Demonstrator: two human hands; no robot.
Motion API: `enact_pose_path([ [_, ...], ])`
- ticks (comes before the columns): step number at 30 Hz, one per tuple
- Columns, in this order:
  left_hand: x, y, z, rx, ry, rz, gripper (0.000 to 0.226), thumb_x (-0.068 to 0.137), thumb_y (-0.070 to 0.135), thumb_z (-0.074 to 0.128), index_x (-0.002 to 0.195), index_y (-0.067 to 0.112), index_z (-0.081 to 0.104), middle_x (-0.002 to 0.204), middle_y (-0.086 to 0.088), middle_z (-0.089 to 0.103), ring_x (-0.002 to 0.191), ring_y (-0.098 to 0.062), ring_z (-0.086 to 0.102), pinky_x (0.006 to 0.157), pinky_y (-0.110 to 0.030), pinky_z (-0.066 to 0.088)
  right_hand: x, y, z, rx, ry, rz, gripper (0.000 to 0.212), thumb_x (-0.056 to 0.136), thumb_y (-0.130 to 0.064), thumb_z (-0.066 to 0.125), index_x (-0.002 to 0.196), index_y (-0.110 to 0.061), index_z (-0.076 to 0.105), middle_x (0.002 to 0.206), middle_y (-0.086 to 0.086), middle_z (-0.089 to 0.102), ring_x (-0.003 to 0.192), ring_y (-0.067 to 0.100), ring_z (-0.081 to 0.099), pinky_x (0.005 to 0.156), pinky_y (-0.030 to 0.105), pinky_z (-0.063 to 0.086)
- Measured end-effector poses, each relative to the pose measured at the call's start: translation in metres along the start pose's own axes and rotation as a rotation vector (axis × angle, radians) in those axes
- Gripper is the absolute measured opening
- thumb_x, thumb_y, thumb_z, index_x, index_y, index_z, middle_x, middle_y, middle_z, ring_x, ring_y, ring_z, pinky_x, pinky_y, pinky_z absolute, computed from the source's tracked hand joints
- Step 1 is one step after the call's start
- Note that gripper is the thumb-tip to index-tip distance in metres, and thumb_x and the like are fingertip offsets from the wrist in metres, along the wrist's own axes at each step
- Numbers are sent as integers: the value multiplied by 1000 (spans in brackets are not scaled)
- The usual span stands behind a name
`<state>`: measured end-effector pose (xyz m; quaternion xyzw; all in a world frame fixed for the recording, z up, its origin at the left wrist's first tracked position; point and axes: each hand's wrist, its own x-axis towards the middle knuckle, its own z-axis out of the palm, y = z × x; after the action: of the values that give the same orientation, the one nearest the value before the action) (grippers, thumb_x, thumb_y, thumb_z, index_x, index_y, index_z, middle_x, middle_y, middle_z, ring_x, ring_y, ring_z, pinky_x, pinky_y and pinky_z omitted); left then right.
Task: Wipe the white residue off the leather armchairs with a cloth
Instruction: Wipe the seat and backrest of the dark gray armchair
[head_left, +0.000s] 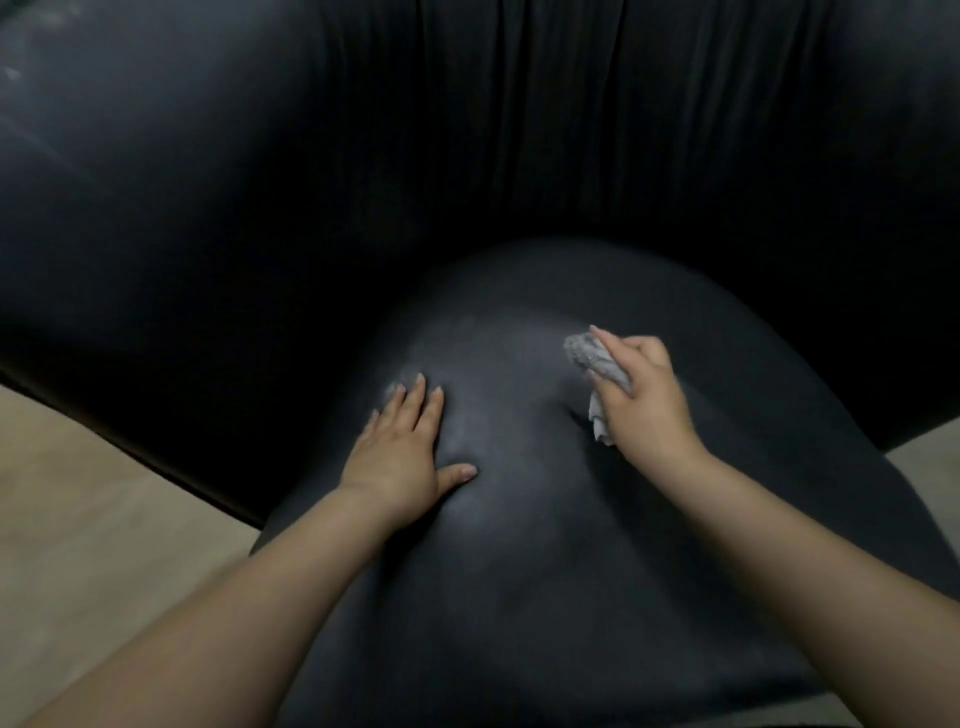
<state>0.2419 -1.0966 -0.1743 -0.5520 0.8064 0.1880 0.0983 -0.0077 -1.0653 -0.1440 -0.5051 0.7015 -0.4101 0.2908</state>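
A black leather armchair fills the head view, its rounded seat cushion (519, 545) bulging toward me and its curved backrest (363, 130) behind. My left hand (402, 452) lies flat on the cushion, fingers straight and thumb spread. My right hand (641, 395) grips a crumpled grey-white cloth (587, 353) and presses it against the cushion to the right. A faint white haze of residue (441, 332) shows on the leather above and between my hands, with a small brighter patch (390, 388) at my left fingertips.
Pale beige floor (78, 493) shows at the lower left and a sliver at the far right (930, 462). The armchair's left arm (78, 182) carries pale streaks near the top left corner.
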Motion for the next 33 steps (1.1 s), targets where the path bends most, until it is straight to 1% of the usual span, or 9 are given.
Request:
enact_pose_path([
  [1, -4, 2, -7, -9, -9, -11, 99, 82, 73, 44, 154, 24, -4, 161, 2, -15, 148, -19, -10, 119, -39, 3, -5, -7, -6, 8, 25, 35, 42, 94, -10, 55, 133, -25, 55, 102, -22, 40, 82, 19, 61, 73, 31, 52],
  [4, -17, 10, -29, -13, 1, -1, 88, 88, 64, 45, 154, 22, 4, 162, 3, -8, 148, -18, -6, 120, -36, 4, -17, -28, -25, 42, 93, 113, 42, 93, -10, 56, 133, -22, 55, 102, -17, 41, 70, -8, 57, 52, 9, 47],
  [8, -48, 24, -73, -18, 86, 51, 73, 94, 48, 46, 154, 20, 14, 162, 3, 5, 149, -19, 1, 121, -35, 7, -31, -64, -53, 71, 102, 205, 41, 92, -8, 58, 131, -19, 56, 107, -5, 43, 64, -22, 52, 44, -2, 35],
  [18, -112, 45, -234, -4, 201, 187, 61, 98, 38, 42, 153, 25, 20, 161, 5, 10, 148, -18, 4, 119, -30, 3, -40, -214, -102, 146, 146, 273, 41, 90, -9, 59, 128, -25, 60, 109, -9, 48, 84, -20, 51, 58, -4, 37],
  [23, -111, 6, -286, 33, 214, 323, 58, 96, 34, 45, 151, 24, 27, 160, 5, 17, 147, -18, 13, 118, -29, 7, -49, -272, -65, 204, 214, 316, 40, 91, -9, 59, 127, -27, 59, 109, -9, 47, 75, -16, 55, 47, 2, 41],
  [26, -104, -33, -322, 74, 195, 395, 57, 92, 30, 52, 147, 21, 37, 156, 1, 30, 140, -24, 29, 117, -35, 23, -51, -307, -31, 288, 297, 373, 39, 92, -9, 58, 127, -26, 59, 107, -12, 45, 57, -9, 58, 44, 6, 42],
  [29, -96, -80, -352, 15, 257, 392, 56, 81, 18, 67, 136, 11, 54, 144, -9, 48, 126, -33, 46, 111, -39, 32, -57, -339, 6, 272, 388, 417, 39, 92, -12, 59, 128, -26, 58, 108, -11, 47, 74, -19, 54, 47, -2, 38],
  [31, -91, -107, -370, 2, 254, 355, 56, 82, 15, 67, 136, 10, 53, 144, -10, 47, 127, -33, 45, 111, -39, 30, -62, -357, 27, 299, 423, 442, 39, 92, -13, 58, 129, -27, 58, 109, -12, 47, 79, -21, 52, 49, -2, 38],
  [33, -85, -132, -382, 15, 221, 332, 59, 86, 20, 63, 142, 13, 46, 150, -8, 39, 133, -30, 38, 112, -37, 27, -67, -373, 47, 354, 405, 470, 37, 93, -14, 58, 128, -29, 58, 108, -15, 45, 68, -9, 59, 45, 6, 43],
])
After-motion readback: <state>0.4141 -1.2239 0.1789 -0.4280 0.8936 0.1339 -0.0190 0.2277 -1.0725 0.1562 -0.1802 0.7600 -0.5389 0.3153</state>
